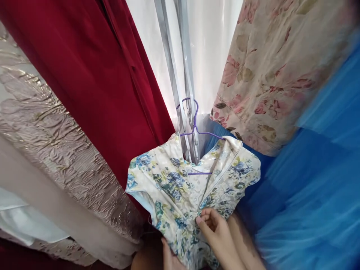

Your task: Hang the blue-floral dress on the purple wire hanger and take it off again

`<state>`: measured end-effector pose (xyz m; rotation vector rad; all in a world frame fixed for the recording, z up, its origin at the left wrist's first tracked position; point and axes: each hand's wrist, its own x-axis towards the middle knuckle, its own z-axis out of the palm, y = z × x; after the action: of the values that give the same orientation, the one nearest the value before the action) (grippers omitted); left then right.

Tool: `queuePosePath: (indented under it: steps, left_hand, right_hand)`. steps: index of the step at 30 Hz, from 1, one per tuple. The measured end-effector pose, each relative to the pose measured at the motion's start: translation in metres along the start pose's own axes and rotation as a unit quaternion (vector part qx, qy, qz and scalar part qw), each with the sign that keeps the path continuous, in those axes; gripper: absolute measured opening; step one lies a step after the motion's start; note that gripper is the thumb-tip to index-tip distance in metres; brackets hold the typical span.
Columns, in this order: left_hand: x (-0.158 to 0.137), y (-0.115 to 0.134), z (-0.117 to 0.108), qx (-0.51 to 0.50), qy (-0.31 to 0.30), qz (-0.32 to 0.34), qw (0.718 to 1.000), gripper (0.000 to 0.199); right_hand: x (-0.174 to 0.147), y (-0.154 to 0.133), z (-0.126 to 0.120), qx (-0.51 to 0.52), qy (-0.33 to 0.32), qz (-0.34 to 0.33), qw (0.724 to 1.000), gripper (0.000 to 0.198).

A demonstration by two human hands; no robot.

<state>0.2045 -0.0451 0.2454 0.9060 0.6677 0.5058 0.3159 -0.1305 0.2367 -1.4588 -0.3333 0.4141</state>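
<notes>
A white dress [174,187] with blue and yellow flowers hangs from a purple hanger [195,129]. Its zipper [216,183] is parted at the top, and the opening narrows to a point at mid-chest. At the bottom of that opening my right hand [215,228] pinches the zipper, thumb against fingers; the pull itself is too small to make out. Lower down, my left hand [171,258] grips the side of the dress, most of its fingers hidden by the cloth and the frame edge.
Grey metal bars [170,48] rise behind the hanger, before a white curtain [210,48]. Red cloth [92,75] and a textured pinkish fabric [64,150] hang on the left. To the right hang a pink-flowered garment [261,75] and blue tulle [315,187]. Bare knees show below.
</notes>
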Motion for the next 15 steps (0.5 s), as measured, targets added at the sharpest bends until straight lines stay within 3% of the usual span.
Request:
queuePosePath:
  steps: [5, 10, 13, 15]
  left_hand:
    - [0.014, -0.027, -0.015, 0.003, 0.077, -0.020, 0.997, 0.065]
    - [0.023, -0.040, -0.023, 0.077, 0.153, 0.012, 0.985, 0.053]
    - [0.024, -0.038, -0.015, 0.110, 0.154, 0.101, 0.977, 0.054]
    - [0.023, -0.034, -0.007, 0.131, 0.164, 0.234, 0.949, 0.061]
  right_hand:
    - [0.004, -0.001, 0.005, -0.060, 0.016, -0.034, 0.998, 0.038]
    - [-0.004, -0.007, -0.005, -0.065, 0.001, -0.027, 0.998, 0.040]
    - [-0.008, -0.009, -0.017, -0.077, -0.003, -0.004, 0.997, 0.041]
    - [-0.010, -0.008, -0.025, -0.084, 0.002, 0.019, 0.996, 0.040]
